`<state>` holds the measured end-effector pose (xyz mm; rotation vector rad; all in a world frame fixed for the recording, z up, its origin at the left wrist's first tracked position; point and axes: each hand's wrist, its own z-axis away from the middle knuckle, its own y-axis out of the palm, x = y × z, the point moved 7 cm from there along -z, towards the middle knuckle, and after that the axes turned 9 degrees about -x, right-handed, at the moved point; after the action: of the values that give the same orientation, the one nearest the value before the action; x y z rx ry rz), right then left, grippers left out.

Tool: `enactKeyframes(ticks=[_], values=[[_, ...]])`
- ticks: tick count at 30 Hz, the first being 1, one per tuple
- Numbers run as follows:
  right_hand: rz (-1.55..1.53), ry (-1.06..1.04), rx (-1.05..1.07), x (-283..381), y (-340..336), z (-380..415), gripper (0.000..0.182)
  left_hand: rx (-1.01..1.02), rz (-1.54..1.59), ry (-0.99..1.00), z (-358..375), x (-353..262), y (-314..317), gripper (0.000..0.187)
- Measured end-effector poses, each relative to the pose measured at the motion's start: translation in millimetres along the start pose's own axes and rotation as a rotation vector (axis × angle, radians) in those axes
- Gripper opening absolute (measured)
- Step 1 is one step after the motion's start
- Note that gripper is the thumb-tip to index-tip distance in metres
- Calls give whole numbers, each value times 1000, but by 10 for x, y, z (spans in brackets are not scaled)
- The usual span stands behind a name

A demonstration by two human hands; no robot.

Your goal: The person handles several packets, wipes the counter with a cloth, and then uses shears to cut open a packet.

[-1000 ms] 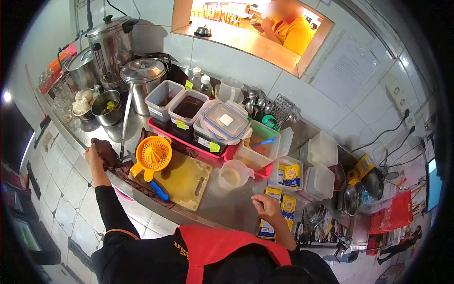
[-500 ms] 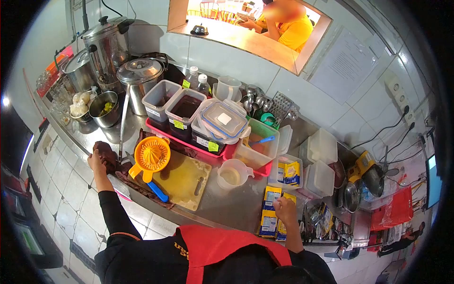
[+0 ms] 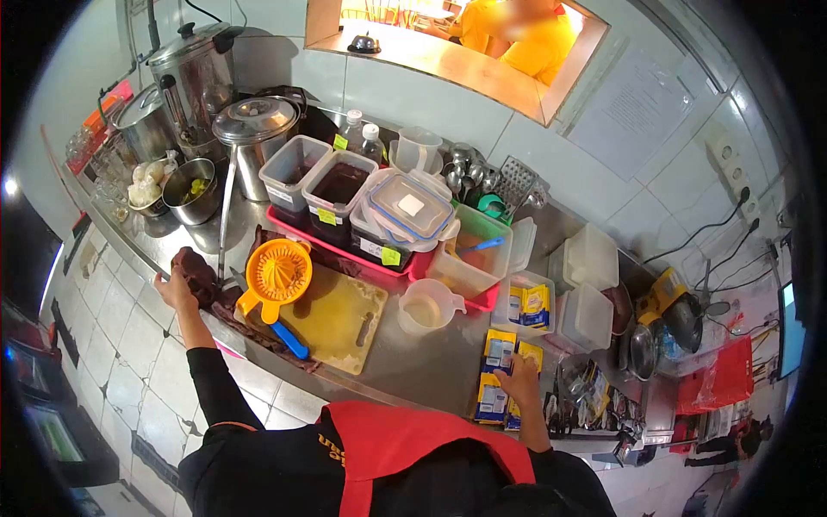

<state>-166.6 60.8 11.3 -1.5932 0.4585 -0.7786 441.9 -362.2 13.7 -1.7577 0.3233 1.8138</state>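
Note:
At the counter's left edge, my left hand (image 3: 178, 291) has its fingers against a bunched dark brown cloth (image 3: 198, 276) and grips its near side. One finger stands apart to the left; the thumb is hidden. My right hand (image 3: 520, 382) is held above yellow-and-blue packets (image 3: 493, 399), its fingers loosely apart with nothing between them. Between my hands, an orange citrus juicer (image 3: 280, 269) and a blue-handled knife (image 3: 289, 340) rest by a yellowed cutting board (image 3: 349, 319). Right of the board stands a clear measuring jug (image 3: 425, 308).
Lidded tubs (image 3: 405, 211) and dark-filled containers stand in a pink tray (image 3: 340, 244) behind the board. Steel pots (image 3: 256, 129) and a bowl (image 3: 191, 191) occupy the left. A box of packets (image 3: 527, 303) and cutlery (image 3: 586, 401) are at right. A person (image 3: 534, 47) sits beyond the hatch.
My right hand has gone from a closed fist to loosely spread fingers. My left hand has shifted slightly left and down along the cloth. The view has tilted a little.

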Motion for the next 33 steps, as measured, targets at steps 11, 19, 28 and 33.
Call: enactKeyframes(ticks=[11, 19, 28, 33], values=[[78, -108, -210, -104, 59, -82, 70, 223, 622, 322, 862, -936, -7, 43], [69, -117, -300, 5, 114, -116, 73, 307, 627, 321, 1507, -1104, 117, 29], [-184, 68, -167, -151, 327, -283, 69, 544, 624, 350, 2106, -1193, 250, 23], [-273, 61, -238, -69, 147, -268, 56, 706, 679, 345, 2388, -1231, 315, 18]])
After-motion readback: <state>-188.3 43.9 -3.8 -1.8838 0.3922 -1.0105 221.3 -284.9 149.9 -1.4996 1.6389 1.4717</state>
